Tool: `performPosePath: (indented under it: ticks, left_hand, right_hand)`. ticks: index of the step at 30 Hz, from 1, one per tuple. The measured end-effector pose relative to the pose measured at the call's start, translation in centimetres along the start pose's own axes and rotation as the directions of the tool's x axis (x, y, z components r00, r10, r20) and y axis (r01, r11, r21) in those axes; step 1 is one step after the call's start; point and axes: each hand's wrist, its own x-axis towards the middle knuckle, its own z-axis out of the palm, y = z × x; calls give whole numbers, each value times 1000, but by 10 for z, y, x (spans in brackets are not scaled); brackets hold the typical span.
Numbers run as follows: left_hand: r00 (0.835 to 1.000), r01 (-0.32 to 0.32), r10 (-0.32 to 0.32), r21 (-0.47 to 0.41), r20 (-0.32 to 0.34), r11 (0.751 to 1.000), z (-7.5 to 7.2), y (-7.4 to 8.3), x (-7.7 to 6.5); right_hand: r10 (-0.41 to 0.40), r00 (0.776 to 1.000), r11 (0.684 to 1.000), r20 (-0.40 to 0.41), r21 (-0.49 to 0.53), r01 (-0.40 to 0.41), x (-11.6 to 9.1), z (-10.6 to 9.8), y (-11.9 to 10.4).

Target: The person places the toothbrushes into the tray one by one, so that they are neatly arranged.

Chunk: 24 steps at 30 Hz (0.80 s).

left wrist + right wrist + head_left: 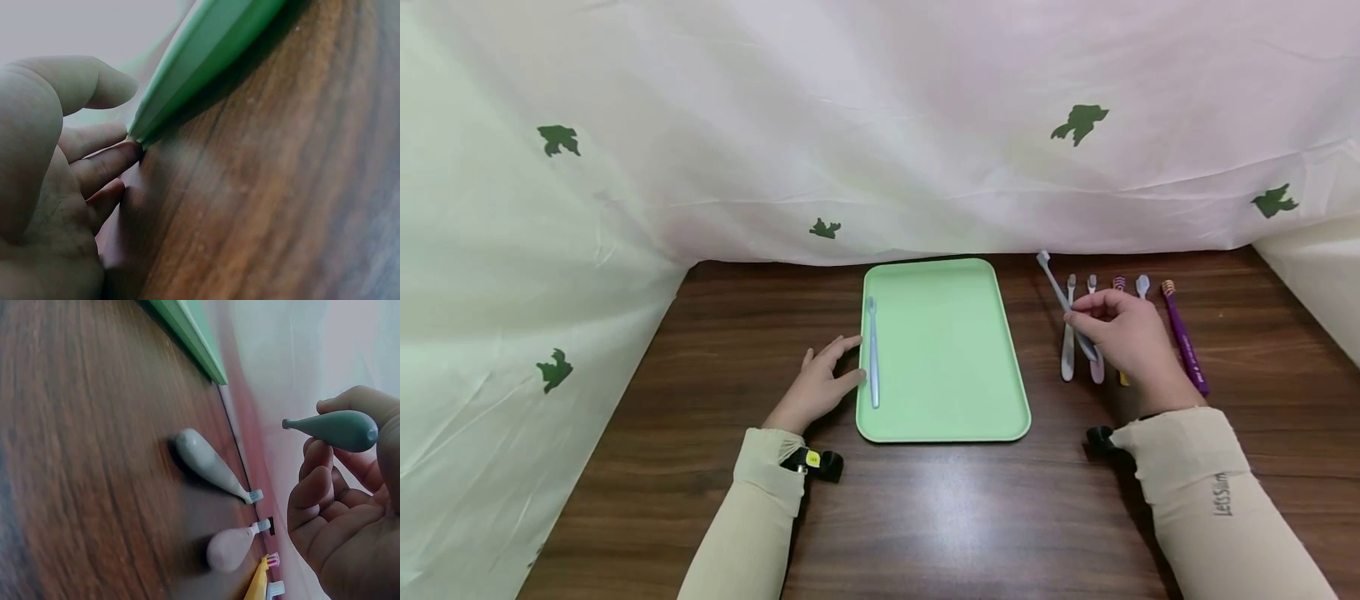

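Observation:
My right hand (1123,337) pinches a grey-blue toothbrush (1054,282) between thumb and fingers, its head pointing up and to the far left. In the right wrist view, the held toothbrush's (347,430) thick handle end faces the camera, raised off the table. My left hand (816,387) is at the left edge of a light green tray (947,358), fairly straight fingertips at the rim. The left wrist view has the thumb (103,84) apart from those fingers. Inside the tray, along its left side, lies a pale blue toothbrush (873,358).
Beneath and beside my right hand lie several toothbrushes: a grey-white one (1067,350), a pinkish one (230,549), a yellow one (256,582), one with a pale blue head (1142,285) and a purple one (1186,346). A white curtain (925,167) borders the brown wooden table (940,517).

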Motion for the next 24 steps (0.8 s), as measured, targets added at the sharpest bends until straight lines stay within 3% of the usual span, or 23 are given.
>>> performPosePath:
  ticks: [11,24]
  left_hand:
    - [1000,-5,5,3,6,1000,1,-2,1]
    - [1000,-9,9,11,6,1000,1,-2,3]
  right_hand:
    - [1,998,999,67,48,-5,-4,12,-11]
    - [-107,993,993,55,54,104,-11,38,-31]
